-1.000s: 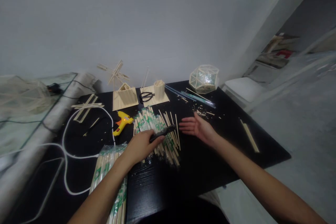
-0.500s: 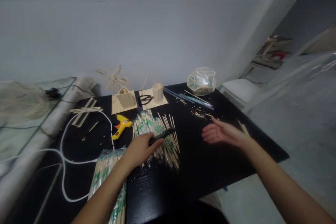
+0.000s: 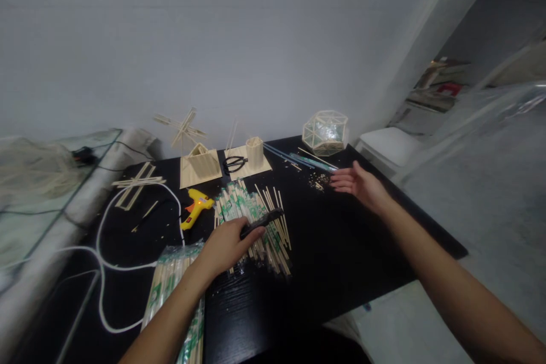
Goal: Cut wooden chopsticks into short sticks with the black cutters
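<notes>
My left hand (image 3: 224, 246) grips a black tool (image 3: 263, 221) and rests on a loose heap of wrapped wooden chopsticks (image 3: 251, 213) in the middle of the black table (image 3: 333, 261). My right hand (image 3: 360, 184) reaches out to the right rear of the table, fingers spread and holding nothing. It hovers beside a scatter of small wood bits (image 3: 318, 181) and close to a few long thin sticks (image 3: 298, 157).
A yellow glue gun (image 3: 194, 207) with a white cable (image 3: 102, 239) lies left of the heap. Behind stand a small stick house (image 3: 199, 164), scissors (image 3: 235, 163), a stick cup (image 3: 255, 152) and a faceted stick dome (image 3: 325, 132). A bagged chopstick bundle (image 3: 170, 290) lies near my left forearm.
My right hand moved from beside the chopstick heap out to the right, then back toward the wood bits at the right rear. The left hand stayed on the heap with the black tool.
</notes>
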`<state>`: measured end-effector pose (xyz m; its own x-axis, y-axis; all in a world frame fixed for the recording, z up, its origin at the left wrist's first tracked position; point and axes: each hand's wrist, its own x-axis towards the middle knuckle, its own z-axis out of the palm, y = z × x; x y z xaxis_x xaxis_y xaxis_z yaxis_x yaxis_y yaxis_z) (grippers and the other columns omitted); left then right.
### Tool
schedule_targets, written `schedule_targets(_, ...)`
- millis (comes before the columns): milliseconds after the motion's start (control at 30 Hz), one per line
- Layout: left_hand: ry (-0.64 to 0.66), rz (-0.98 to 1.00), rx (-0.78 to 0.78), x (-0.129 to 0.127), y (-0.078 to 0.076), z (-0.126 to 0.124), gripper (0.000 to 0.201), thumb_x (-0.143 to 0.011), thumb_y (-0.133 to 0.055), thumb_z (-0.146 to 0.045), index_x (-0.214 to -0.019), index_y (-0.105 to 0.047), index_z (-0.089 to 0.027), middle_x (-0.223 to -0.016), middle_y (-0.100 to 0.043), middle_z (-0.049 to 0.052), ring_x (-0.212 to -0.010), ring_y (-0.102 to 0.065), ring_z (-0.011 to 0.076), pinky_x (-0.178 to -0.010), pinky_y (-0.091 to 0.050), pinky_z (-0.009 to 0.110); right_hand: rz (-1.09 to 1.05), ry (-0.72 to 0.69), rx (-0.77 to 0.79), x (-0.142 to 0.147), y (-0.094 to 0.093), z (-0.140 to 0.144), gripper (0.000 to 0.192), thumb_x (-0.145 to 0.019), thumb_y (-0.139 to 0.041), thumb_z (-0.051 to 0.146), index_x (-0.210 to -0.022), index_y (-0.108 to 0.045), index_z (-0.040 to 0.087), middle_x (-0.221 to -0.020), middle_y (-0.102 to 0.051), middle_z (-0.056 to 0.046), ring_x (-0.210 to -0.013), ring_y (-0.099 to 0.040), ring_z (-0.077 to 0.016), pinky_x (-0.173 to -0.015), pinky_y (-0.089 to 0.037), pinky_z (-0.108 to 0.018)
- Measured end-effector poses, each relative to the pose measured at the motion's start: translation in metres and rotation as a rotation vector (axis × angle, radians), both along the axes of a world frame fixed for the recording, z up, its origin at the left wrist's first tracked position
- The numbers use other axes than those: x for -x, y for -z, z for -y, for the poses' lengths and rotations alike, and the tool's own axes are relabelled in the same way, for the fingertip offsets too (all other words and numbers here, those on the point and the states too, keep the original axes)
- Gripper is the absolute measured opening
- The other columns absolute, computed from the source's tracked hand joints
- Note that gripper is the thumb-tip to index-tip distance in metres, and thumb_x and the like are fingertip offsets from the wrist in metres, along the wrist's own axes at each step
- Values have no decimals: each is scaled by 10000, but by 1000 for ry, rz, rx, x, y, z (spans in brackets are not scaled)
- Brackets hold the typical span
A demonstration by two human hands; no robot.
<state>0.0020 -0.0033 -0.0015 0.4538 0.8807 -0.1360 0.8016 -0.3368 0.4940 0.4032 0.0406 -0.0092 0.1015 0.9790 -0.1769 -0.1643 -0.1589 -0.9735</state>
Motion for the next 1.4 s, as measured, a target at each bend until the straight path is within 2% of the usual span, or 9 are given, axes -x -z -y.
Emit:
schedule_targets(167, -1, 8, 5, 0, 0, -1, 541, -960, -363, -706, -767, -520, -225, -727, -628, 39, -724, -610, 239, -660, -344, 311, 173, 85, 331, -48, -3, 16, 703, -1033, -248, 630, -706, -653, 158, -625, -695, -128, -542, -687, -197, -539, -573, -286)
schedule_targets(300, -7, 17, 2, 0, 1, -1, 538, -956, -374, -703, -763, -532, -225, -725, -627, 42, -718, -607, 239, -658, -344, 313, 304, 44, 617, -51, 7, 12, 774, -991, -205, 714, -610, -606, 171, -466, -590, -116, -399, -598, -202, -403, -483, -293)
schedule_targets(567, -10, 28, -15, 0, 1, -1, 523, -963, -389, -679, -766, -544, -220, -713, -630, 39, -703, -611, 233, -648, -347, 310, 45, 146, 74, -29, 8, -18, 683, -1054, -261, 582, -757, -702, 153, -708, -743, -139, -656, -720, -193, -691, -593, -286)
schedule_targets(667, -9, 29, -20, 1, 3, -1, 526, -961, -393, -682, -770, -554, -218, -715, -635, 40, -705, -614, 233, -644, -346, 309, 19, 101, 109, -37, 4, -10, 700, -1058, -224, 571, -787, -718, 156, -737, -757, -142, -650, -722, -201, -636, -594, -297)
schedule_targets(867, -6, 37, -22, 1, 2, -1, 527, -958, -402, -679, -763, -562, -217, -717, -641, 41, -696, -613, 231, -632, -335, 306, -42, -321, 413, -35, 20, 11, 750, -1015, -253, 671, -912, -747, 116, -889, -786, -214, -790, -777, -279, -700, -626, -365)
schedule_targets(1033, -8, 42, -36, 1, 4, -2, 515, -959, -408, -669, -759, -559, -219, -703, -637, 38, -681, -610, 225, -628, -340, 306, -99, 91, 33, -21, 27, 4, 623, -1078, -247, 479, -915, -761, 168, -1033, -792, -160, -1003, -755, -232, -970, -569, -360)
schedule_targets(1133, 6, 44, -35, 2, 6, -2, 508, -962, -402, -666, -767, -556, -222, -709, -639, 40, -686, -610, 227, -631, -345, 310, -138, -6, 13, -3, 22, 9, 596, -1070, -280, 495, -941, -767, 178, -1133, -775, -146, -1078, -733, -260, -1021, -545, -427)
schedule_targets(1267, 7, 23, -22, 2, 5, -2, 516, -967, -380, -677, -772, -535, -225, -729, -639, 46, -714, -613, 237, -655, -356, 321, -191, -365, 279, 19, 23, 17, 734, -1046, -228, 603, -1003, -768, 107, -1171, -748, -222, -1077, -734, -316, -1053, -512, -514)
schedule_targets(1400, 10, 15, -6, 2, 4, -2, 527, -968, -365, -686, -785, -538, -223, -742, -639, 48, -730, -614, 239, -658, -355, 324, -154, -51, 104, 25, 31, 11, 624, -1065, -270, 522, -981, -768, 155, -1216, -745, -171, -1217, -672, -266, -1163, -420, -440)
